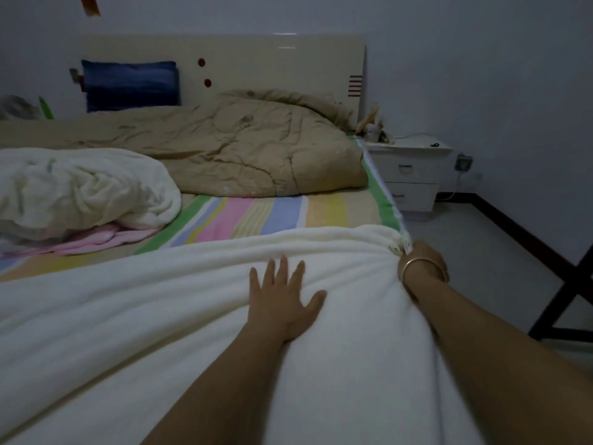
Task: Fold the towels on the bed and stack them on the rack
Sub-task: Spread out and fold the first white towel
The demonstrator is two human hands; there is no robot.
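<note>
A large white towel (154, 316) lies spread across the near part of the striped bed (256, 213). My left hand (284, 297) lies flat on it with fingers spread, pressing the cloth down. My right hand (423, 255), with a bangle at the wrist, grips the towel's far right corner at the bed's edge, where the cloth bunches into folds. A crumpled white towel (80, 187) sits at the left, on top of a pink towel (106, 239).
A tan quilt (240, 146) lies bunched toward the headboard, with a blue pillow (131, 85) behind it. A white nightstand (410, 171) stands right of the bed. A dark metal frame (564, 300) stands on the floor at the right.
</note>
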